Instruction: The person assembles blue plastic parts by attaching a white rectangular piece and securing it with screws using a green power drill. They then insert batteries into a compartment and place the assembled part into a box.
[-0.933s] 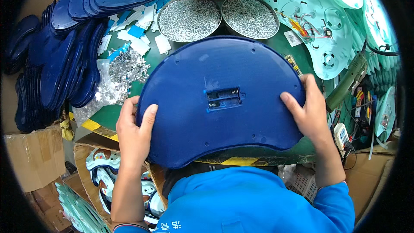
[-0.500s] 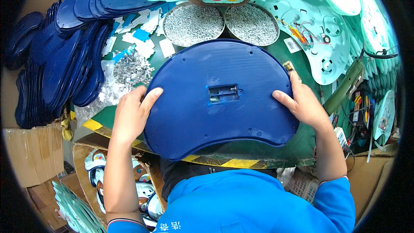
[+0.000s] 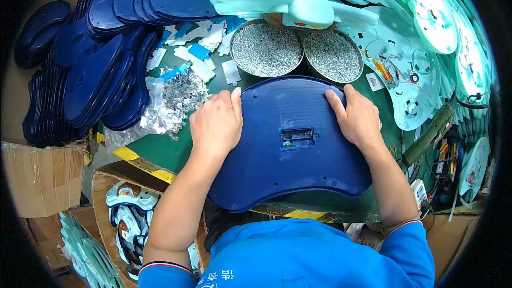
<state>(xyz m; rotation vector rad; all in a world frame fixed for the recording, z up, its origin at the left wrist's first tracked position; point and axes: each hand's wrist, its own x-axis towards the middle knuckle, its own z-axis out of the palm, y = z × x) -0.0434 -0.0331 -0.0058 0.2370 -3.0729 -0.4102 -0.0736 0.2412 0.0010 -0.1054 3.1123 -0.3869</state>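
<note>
Blue plastic panel (image 3: 290,144) — pressed flat under open left hand (image 3: 217,122) and right hand (image 3: 358,120), both shifted from its lower edge to its upper half — seating judged under way.

This is a small factory assembly station — a workshop where plastic toys are put together by hand. The green surface (image 3: 176,152) has yellow-and-black hazard tape along its edge. Identical dark blue plastic shells (image 3: 90,85) are stacked in rows at the left, and matching mint-green housings (image 3: 426,37) with exposed wiring are heaped at the right. Two round tins of small screws (image 3: 266,48) stand at the back, beside a clear bag of metal parts (image 3: 170,101). A powered screwdriver (image 3: 429,136) lies at the right — cardboard cartons (image 3: 42,178) of finished pieces sit below.
</note>
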